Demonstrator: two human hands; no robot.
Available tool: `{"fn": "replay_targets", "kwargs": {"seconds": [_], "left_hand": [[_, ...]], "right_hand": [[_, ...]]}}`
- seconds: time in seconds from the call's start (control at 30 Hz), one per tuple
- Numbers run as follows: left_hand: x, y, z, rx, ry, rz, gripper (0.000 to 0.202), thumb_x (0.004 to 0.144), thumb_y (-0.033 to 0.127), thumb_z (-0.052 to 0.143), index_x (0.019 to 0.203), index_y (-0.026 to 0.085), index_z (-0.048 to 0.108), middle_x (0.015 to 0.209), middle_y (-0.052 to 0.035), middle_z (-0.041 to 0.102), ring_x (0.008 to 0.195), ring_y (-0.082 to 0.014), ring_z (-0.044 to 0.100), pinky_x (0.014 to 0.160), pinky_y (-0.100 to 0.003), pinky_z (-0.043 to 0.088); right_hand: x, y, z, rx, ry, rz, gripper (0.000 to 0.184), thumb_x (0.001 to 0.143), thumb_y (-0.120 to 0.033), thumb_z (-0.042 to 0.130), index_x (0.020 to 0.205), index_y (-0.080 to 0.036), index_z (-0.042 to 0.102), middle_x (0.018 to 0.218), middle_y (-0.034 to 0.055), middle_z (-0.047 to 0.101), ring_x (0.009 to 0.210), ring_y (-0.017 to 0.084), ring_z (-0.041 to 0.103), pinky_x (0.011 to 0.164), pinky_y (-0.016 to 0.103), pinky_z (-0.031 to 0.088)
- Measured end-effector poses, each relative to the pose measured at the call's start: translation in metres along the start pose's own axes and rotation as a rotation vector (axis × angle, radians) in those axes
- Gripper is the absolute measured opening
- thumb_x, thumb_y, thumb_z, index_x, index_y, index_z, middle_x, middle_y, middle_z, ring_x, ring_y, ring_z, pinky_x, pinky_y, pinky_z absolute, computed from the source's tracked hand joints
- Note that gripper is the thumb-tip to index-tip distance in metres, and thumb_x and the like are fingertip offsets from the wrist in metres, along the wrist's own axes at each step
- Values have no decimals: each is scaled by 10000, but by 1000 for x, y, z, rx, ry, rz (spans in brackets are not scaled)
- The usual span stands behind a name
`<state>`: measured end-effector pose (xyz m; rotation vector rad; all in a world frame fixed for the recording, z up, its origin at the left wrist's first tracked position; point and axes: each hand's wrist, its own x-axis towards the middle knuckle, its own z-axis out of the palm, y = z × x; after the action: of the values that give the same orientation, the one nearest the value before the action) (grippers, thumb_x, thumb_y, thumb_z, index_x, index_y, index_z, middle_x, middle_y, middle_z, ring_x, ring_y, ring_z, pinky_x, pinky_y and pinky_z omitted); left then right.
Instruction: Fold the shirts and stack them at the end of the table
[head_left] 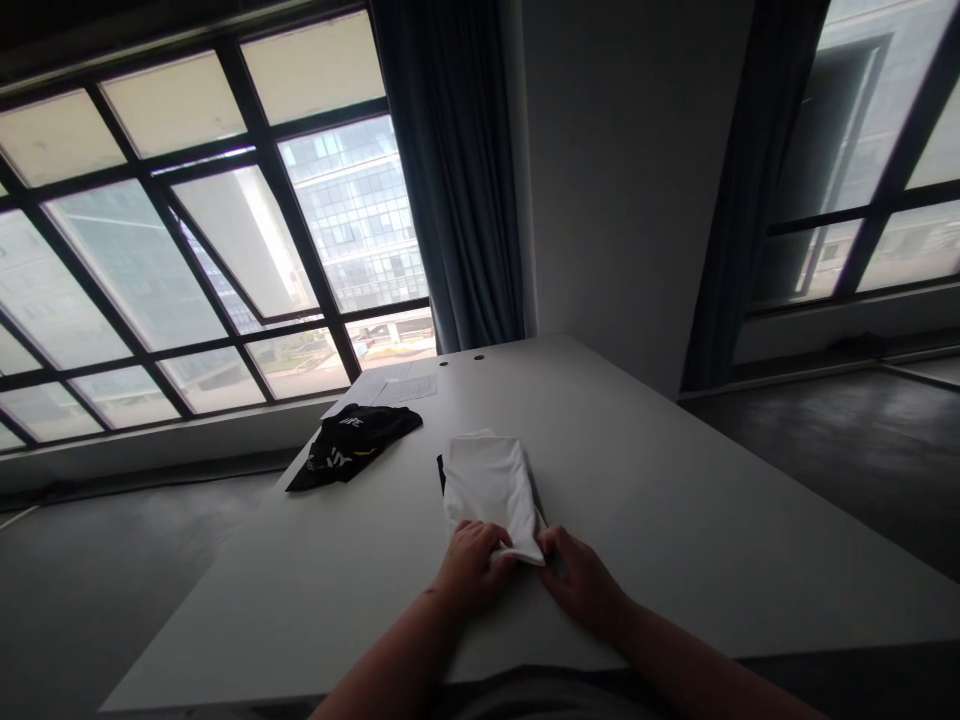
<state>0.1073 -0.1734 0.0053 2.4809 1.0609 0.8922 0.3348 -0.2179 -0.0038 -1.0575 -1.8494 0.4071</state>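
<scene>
A folded white garment (491,485), likely a shirt, lies on the table before me. Something dark peeks out from under its left and right edges. My left hand (474,562) grips the near edge of the white garment, fingers on top and the thumb at its front. At the near right corner, my right hand (583,580) pinches the same garment between thumb and fingers. Farther off to the left rests a crumpled black garment (356,440) with white and yellow print, apart from both hands.
The white table (660,530) stretches away from me toward a wall (630,180) and a dark blue curtain (457,180). Papers (401,387) lie at its far left, near two dark round holes. Large windows (225,240) stand to the left, with one pane tilted out.
</scene>
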Motion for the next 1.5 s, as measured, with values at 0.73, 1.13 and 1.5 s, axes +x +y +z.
{"fn": "replay_targets", "kwargs": {"seconds": [0.73,1.13,1.5], "left_hand": [[-5,12,-8,186,69,294,194,960,291,523,1003,228,701,885,-76,674,821,-203,616,776,-366,474],[-5,5,-9,144,177,206,234,973,213,443,1006,217,674,936,-74,675,857,-197,623,815,-350,484],[-4,-2,-17,195,91,68,156,940,300,608,1071,221,640,1121,-86,688,1039,-240,618,951,-394,457]], "right_hand": [[10,-5,-1,20,-354,199,565,1044,-622,353,743,-218,608,656,67,681,646,226,660,661,299,436],[6,3,1,-12,-364,97,418,1046,-462,413,889,-202,700,913,93,769,838,253,728,740,299,486],[3,2,-3,27,-181,112,473,1058,-504,383,759,-199,588,746,53,674,678,194,609,654,289,418]]}}
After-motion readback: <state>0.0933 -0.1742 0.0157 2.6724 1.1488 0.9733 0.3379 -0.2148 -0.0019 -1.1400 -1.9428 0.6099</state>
